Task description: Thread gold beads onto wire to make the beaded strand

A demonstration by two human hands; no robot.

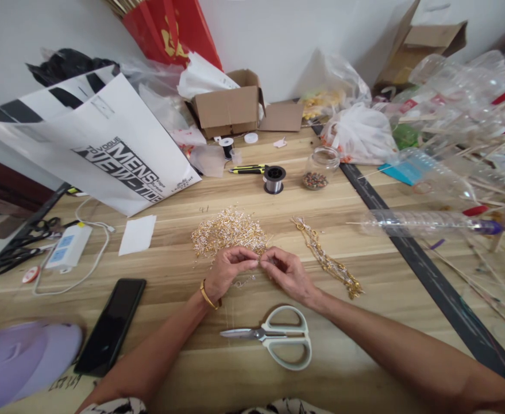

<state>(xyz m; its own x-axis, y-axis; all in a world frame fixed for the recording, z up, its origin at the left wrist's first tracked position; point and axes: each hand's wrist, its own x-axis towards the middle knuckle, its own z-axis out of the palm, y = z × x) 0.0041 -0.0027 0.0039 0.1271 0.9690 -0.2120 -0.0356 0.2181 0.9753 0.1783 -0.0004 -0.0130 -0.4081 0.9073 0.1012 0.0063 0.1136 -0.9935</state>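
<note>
My left hand [231, 268] and my right hand [287, 272] meet fingertip to fingertip over the wooden table. Both are closed in a pinch; what sits between the fingertips is too small to make out. Just behind them lies a heap of small gold and clear beads [228, 230]. A short beaded piece [244, 280] hangs or lies below my left fingers. To the right of my right hand rests a bundle of gold beaded strands [327, 259]. Scissors with pale handles [278, 333] lie partly opened in front of my hands.
Behind the heap stand a wire spool [274, 179], a yellow-black cutter knife [247, 169] and a glass jar of beads [320, 168]. On the left are a phone [111, 326], a power strip [68, 246] and a white paper bag [105, 132]. Plastic bottles [442, 167] crowd the right.
</note>
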